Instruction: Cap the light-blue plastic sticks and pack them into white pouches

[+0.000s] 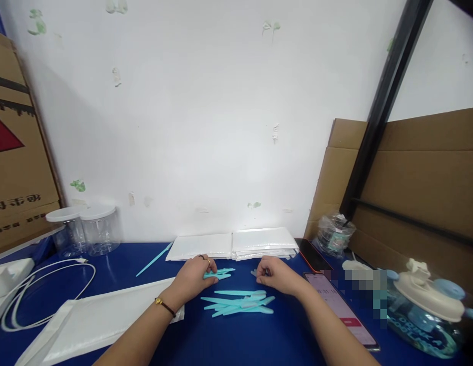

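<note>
My left hand (198, 274) is closed around several light-blue eyebrow razors (223, 273), their slim ends sticking out to the right of its fingers. Opposite it, my right hand (272, 274) is pinched, with a small translucent piece (253, 273) showing at the fingertips; its exact kind is hard to make out. Just in front of both hands lies a loose, crossed pile of eyebrow razors (240, 304) on the blue table (255, 338). One more razor (154, 259) lies apart at the back left.
Two stacks of white padded mailers (200, 246) stand against the wall. A larger mailer (110, 317) lies under my left forearm. Phones (343, 305), a drinking bottle (427, 310) and a wrapped container (335, 235) are right; clear jars (101, 231) and a white cable (48, 292) left.
</note>
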